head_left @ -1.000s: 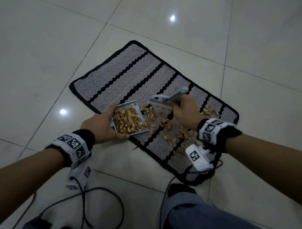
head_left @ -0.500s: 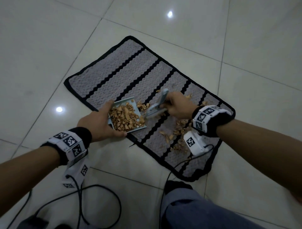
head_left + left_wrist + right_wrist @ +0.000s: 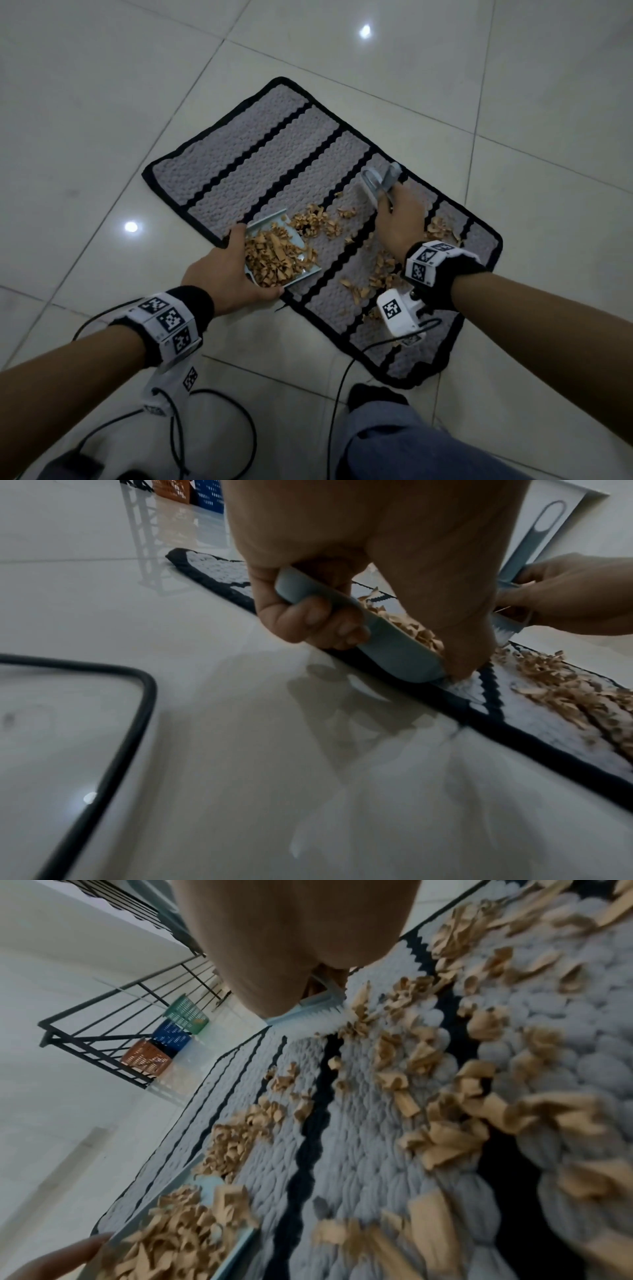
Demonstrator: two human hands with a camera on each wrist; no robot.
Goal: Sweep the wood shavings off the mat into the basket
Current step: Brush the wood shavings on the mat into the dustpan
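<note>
A grey woven mat with black wavy stripes and a black border [image 3: 274, 154] lies at an angle across the middle of the head view, on a glossy pale tiled floor [image 3: 102, 102]. Light brown curled wood shavings [image 3: 380, 274] are scattered over the mat's lower right part, with a small heap [image 3: 313, 221] just beyond the mouth of a pale blue plastic dustpan [image 3: 298, 274]. The dustpan sits at the mat's near edge, left of centre, and is already piled with shavings. The left hand [image 3: 226, 277] grips the dustpan's back rim, fingers curled under it and thumb along its side; the left wrist view shows the fingers [image 3: 315, 620] wrapped around the rim. The right hand [image 3: 399, 219], right of centre, is closed around the handle of a small pale blue hand brush [image 3: 376, 181], whose looped handle end points toward the top of the frame. In the right wrist view the brush's white bristles [image 3: 322, 1020] touch the mat beside some shavings. At the left of that view, three slotted plastic baskets stand in a row by a black metal railing [image 3: 103, 1031]: a green basket [image 3: 186, 1012], a blue basket [image 3: 171, 1039] and an orange basket [image 3: 147, 1057], all well apart from the mat. Black cables [image 3: 219, 428] trail over the floor at the bottom of the head view.
</note>
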